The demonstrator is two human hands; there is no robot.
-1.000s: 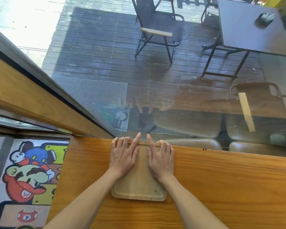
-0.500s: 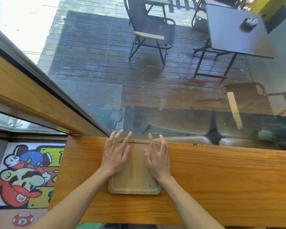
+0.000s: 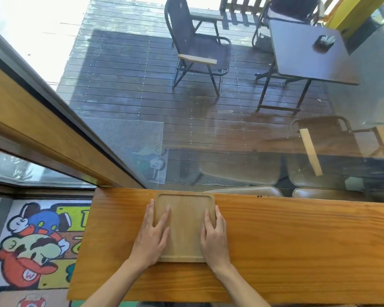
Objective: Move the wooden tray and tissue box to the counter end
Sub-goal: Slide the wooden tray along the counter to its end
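Observation:
A pale wooden tray [image 3: 184, 227] with a raised rim lies flat on the orange-brown wooden counter [image 3: 297, 240], near the counter's left end and with its far edge against the window. My left hand [image 3: 152, 238] lies flat over the tray's left edge, fingers stretched out, some on the tray and one on the counter beside it. My right hand [image 3: 214, 237] lies the same way over the right edge. Neither hand curls around the tray. No tissue box is in view.
The counter ends about a tray's width left of the tray, above a cartoon floor mat [image 3: 31, 247]. A glass window [image 3: 231, 129] rises straight behind the counter. Brown stool seats [image 3: 248, 191] show at the counter's far edge. The counter runs on to the right.
Both hands have slid apart from the tray's far middle to its left and right edges, uncovering its centre and far rim. The tray has stayed near the counter's left end.

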